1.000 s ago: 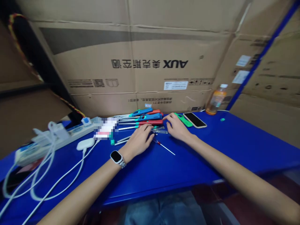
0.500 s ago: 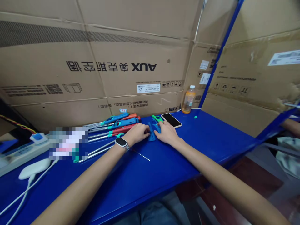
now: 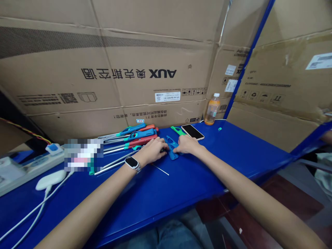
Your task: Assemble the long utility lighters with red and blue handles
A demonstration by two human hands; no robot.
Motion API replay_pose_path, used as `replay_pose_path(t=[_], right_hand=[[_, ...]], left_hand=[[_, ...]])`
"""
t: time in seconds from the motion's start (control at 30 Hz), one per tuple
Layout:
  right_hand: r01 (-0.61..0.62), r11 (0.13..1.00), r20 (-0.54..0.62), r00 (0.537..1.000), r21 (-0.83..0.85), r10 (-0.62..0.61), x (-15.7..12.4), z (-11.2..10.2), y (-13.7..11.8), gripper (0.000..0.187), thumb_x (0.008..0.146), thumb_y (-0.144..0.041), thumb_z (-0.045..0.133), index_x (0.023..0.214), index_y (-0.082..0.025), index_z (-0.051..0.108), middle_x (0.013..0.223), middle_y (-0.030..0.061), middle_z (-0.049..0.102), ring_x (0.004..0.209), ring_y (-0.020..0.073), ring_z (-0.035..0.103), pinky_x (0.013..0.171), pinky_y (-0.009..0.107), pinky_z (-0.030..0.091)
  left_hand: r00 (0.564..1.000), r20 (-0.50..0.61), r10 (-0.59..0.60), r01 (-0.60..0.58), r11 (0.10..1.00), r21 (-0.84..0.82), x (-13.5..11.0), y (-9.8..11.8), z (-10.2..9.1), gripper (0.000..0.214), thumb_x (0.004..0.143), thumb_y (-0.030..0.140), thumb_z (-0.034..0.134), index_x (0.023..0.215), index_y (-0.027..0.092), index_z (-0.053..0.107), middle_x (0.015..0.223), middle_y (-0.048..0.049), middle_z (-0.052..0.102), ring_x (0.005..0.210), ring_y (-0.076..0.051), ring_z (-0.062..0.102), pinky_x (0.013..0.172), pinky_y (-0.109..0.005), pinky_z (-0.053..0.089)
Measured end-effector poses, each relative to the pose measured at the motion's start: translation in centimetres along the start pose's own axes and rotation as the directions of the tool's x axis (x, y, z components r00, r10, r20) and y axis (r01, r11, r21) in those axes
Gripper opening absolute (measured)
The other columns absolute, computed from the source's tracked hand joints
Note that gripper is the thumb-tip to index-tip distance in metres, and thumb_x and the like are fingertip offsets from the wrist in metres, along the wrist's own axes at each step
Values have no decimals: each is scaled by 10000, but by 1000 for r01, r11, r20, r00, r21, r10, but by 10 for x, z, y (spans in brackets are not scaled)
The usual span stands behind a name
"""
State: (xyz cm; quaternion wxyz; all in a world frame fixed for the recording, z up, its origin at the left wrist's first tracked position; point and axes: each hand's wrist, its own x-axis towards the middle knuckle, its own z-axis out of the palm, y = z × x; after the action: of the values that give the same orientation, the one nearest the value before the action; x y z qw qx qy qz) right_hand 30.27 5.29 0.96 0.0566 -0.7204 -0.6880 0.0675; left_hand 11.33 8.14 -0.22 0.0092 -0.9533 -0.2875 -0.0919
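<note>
My left hand (image 3: 153, 151), with a watch on its wrist, and my right hand (image 3: 187, 146) rest on the blue table (image 3: 233, 152), both closed on a blue plastic handle part (image 3: 171, 146) that lies between them. Just behind my left hand lies a row of long-nosed lighters (image 3: 135, 137) with blue, red and teal handles. A thin metal rod (image 3: 160, 169) lies on the table near my left wrist. A green handle part (image 3: 177, 130) sits beyond my right hand.
A phone (image 3: 192, 131) lies face up behind my right hand, and an orange drink bottle (image 3: 212, 110) stands against the cardboard boxes (image 3: 129, 69). A power strip (image 3: 31, 166) and white cables (image 3: 38, 204) lie at the far left. A small teal cap (image 3: 219, 129) sits near the bottle.
The view swung right, then back a little. My hands left the lighters and closed on the blue handle part, drawing it slightly toward me.
</note>
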Motion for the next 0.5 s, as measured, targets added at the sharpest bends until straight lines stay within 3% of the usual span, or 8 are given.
replay_pose_path(t=[0.13,0.23,0.37,0.5], right_hand=[[-50,999,79,996,-11,51,-1,1,-2,554,674,-598,670,999,-153,722,1008,172,715,1024,346,664,806,417,511],[-49,999,98,994,-10,50,-5,3,-2,571,701,-621,624,1001,-146,727,990,175,726,980,333,679,774,396,511],[31,998,10,999,-50,-30,-17,6,0,461,733,-534,618,990,-164,712,1007,154,731,961,309,683,752,362,494],[91,991,-50,994,-99,-96,-26,6,6,409,756,-503,603,973,-167,691,1017,158,722,938,306,680,732,354,468]], left_hand=[[997,28,73,-75,993,92,5,-1,-7,134,841,181,654,974,191,672,1089,-65,630,1002,-228,566,858,-332,432],[984,94,154,-167,973,159,18,-4,-11,229,844,196,657,1072,184,643,1097,-67,655,1022,-233,571,849,-333,419],[937,172,305,-344,895,286,31,-5,-11,211,870,208,650,1080,191,668,1047,-68,682,964,-226,595,832,-338,405],[911,109,398,-408,828,384,12,-3,-10,183,971,265,535,1004,187,697,960,-72,666,894,-212,582,783,-337,392]])
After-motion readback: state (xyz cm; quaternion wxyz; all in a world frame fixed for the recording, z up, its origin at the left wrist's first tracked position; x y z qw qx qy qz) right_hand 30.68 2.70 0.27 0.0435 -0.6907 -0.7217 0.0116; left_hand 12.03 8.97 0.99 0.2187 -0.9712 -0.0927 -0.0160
